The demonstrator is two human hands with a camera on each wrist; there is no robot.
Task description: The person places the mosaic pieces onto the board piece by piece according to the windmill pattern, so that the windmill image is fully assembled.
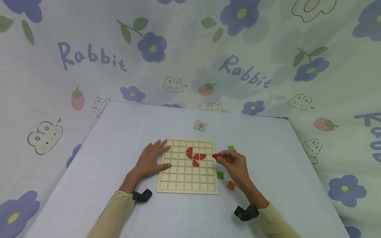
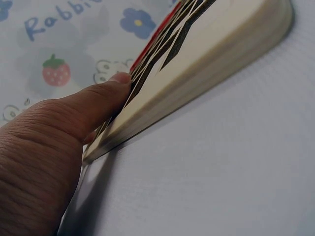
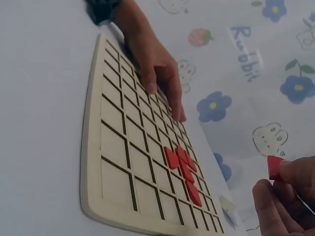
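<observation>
A square wooden grid board (image 1: 175, 191) lies on the white table. My left hand (image 1: 150, 158) rests on its left edge with fingers spread and extended; in the left wrist view the thumb (image 2: 106, 96) lies over the board's side. Several red quarter-circle pieces (image 1: 195, 163) sit in cells right of and above the board's middle. Just past the right edge, my right hand (image 1: 235, 165) pinches a red piece (image 1: 216, 155) between thumb and fingers. The right wrist view shows this red piece (image 3: 273, 167) held up off the board, partly covered by the fingertips.
Beyond the board lies a small pattern card (image 1: 200, 125). Right of the board are a green square piece (image 1: 220, 175) and an orange one (image 1: 231, 185). Another green piece (image 1: 231, 147) shows behind the right hand. A printed cloth (image 1: 184, 59) hangs behind the table.
</observation>
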